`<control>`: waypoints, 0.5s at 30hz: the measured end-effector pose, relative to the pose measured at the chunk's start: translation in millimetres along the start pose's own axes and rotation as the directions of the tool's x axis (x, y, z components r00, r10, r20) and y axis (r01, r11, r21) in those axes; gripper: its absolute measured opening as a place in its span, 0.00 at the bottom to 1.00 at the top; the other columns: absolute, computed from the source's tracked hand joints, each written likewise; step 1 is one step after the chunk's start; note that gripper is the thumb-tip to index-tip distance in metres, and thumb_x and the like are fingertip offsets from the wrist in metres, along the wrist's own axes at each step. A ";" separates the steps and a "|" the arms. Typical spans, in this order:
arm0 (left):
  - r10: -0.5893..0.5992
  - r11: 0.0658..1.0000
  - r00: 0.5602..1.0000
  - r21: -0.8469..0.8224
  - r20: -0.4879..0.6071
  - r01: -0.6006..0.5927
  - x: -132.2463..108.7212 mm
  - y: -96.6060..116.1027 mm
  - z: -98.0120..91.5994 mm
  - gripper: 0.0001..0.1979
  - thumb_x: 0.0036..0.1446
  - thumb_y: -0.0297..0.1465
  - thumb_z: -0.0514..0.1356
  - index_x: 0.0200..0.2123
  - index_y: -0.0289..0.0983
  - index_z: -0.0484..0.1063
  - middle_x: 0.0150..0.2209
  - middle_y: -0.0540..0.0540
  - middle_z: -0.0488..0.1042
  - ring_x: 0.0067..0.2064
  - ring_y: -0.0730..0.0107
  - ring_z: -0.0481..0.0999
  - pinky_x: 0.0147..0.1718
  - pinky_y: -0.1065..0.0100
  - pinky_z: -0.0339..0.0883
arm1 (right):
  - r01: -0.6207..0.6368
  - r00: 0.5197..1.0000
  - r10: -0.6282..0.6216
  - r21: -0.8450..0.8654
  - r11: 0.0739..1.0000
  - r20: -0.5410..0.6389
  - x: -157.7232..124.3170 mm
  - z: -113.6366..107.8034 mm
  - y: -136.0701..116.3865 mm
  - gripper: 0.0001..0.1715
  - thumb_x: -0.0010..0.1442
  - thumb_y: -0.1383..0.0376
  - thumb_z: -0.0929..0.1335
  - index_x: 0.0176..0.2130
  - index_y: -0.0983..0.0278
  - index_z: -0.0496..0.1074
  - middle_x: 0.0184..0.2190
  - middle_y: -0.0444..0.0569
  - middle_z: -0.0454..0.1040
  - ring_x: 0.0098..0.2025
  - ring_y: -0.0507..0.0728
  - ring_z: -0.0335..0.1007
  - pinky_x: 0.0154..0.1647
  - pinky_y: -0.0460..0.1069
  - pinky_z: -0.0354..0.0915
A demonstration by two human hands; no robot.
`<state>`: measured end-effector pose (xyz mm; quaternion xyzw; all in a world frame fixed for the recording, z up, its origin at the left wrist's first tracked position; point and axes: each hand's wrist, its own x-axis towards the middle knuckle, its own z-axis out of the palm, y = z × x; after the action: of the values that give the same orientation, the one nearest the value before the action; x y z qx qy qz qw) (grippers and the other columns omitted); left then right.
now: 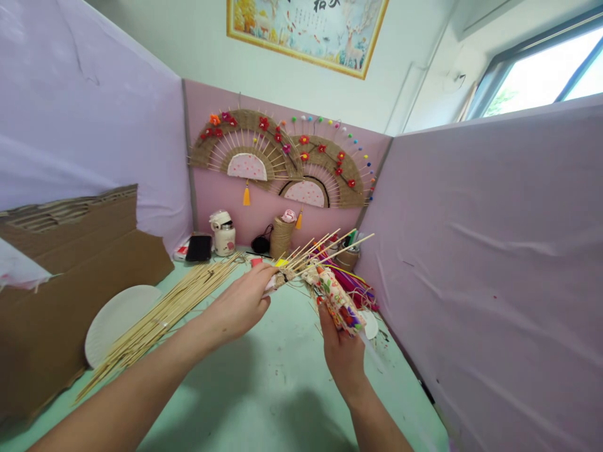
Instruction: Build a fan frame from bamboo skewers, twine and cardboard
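My left hand is closed on a small half-made stick fan, gripping its pinkish base. Thin bamboo sticks spread from the fan up and to the right. In my right hand is a glue gun covered in floral cloth, its orange-red tip close to the fan's sticks. A clear glue stick pokes out of the gun's rear. My right fingers wrap round the handle and are partly hidden.
On the left lie a bundle of bamboo sticks, a white paper plate and brown cardboard. At the back stand a cream bottle, a dark phone and a twine spool. Decorated fans hang behind.
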<state>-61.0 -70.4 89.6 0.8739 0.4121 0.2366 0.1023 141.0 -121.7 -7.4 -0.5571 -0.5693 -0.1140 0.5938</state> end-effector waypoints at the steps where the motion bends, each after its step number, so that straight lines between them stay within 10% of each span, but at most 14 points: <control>1: 0.003 1.000 1.000 -0.005 -0.002 -0.003 -0.4 -0.2 0.5 0.28 0.51 0.20 0.49 0.57 0.34 0.64 0.60 0.38 0.66 0.59 0.55 0.67 0.57 0.55 0.64 | -0.022 1.000 0.022 0.009 1.000 0.009 0.6 -1.1 -1.0 0.23 0.61 0.51 0.64 0.43 0.64 0.76 0.37 0.57 0.79 0.44 0.65 0.75 0.47 0.59 0.70; 6: 0.014 1.000 0.999 0.013 -0.040 -0.014 1.6 -6.5 5.8 0.28 0.52 0.20 0.49 0.58 0.33 0.63 0.60 0.38 0.66 0.60 0.56 0.67 0.58 0.55 0.62 | -0.349 0.933 0.301 0.297 0.889 0.195 11.3 -11.3 -18.9 0.21 0.58 0.50 0.66 0.37 0.64 0.75 0.20 0.46 0.70 0.25 0.56 0.68 0.24 0.49 0.67; 11: 0.003 0.995 0.991 0.096 -0.137 0.011 12.1 -14.7 15.3 0.29 0.51 0.19 0.50 0.58 0.31 0.62 0.58 0.35 0.66 0.59 0.54 0.67 0.58 0.53 0.61 | -0.680 0.716 0.431 0.690 0.249 0.549 24.6 -20.0 -32.1 0.18 0.53 0.52 0.71 0.36 0.63 0.68 0.21 0.37 0.59 0.16 0.45 0.46 0.12 0.40 0.46; 15: -0.004 0.991 0.989 0.132 -0.151 0.024 19.2 -16.9 25.6 0.28 0.52 0.18 0.50 0.58 0.31 0.61 0.58 0.35 0.66 0.59 0.54 0.67 0.58 0.53 0.62 | -0.708 0.664 0.431 0.698 0.101 0.611 24.5 -25.6 -25.1 0.18 0.51 0.53 0.72 0.36 0.62 0.68 0.24 0.37 0.59 0.17 0.44 0.44 0.12 0.39 0.43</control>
<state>-49.1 -44.5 67.4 0.8556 0.4397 0.2729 0.0138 143.7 -138.6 32.5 -0.3196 -0.3369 0.5294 0.7099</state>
